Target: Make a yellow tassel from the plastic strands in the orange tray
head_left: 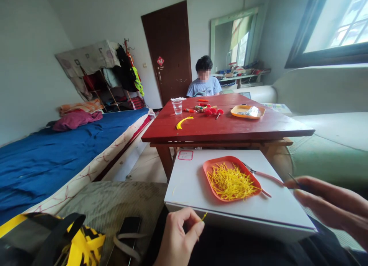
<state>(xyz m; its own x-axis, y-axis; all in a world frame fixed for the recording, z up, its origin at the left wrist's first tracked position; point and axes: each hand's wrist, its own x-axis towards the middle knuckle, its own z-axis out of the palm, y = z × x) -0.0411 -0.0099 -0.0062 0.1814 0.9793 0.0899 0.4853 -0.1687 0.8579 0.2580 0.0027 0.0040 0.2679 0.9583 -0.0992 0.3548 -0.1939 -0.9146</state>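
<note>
Head view: on the door (172, 35), a red diamond sticker (160, 60) reading 旺, with smaller marks beneath too tiny to read. On the white box (184, 189), a red-framed label (185, 155) near the far left corner, lettering too small to make out. Half hidden at the tray's side: pliers (268, 176), with one handle showing only at its end. At the bottom edge, a phone (126, 229), crossed by a pale strap (125, 247) and cut off. Across the red table (166, 133), a seated person (204, 85), lower body hidden. Left hand (181, 233) at the box's near edge, thumb and forefinger pinching a yellow strip (204, 216) (just a short end poking out). Right hand (330, 200) reaching in from the right edge, thumb and fingers closed around a thin tool (292, 178) (blurred; cannot tell what kind), tip pointing left, near the pliers. On the box, in the orange tray (206, 170), a heap of loose strips (228, 181).
</note>
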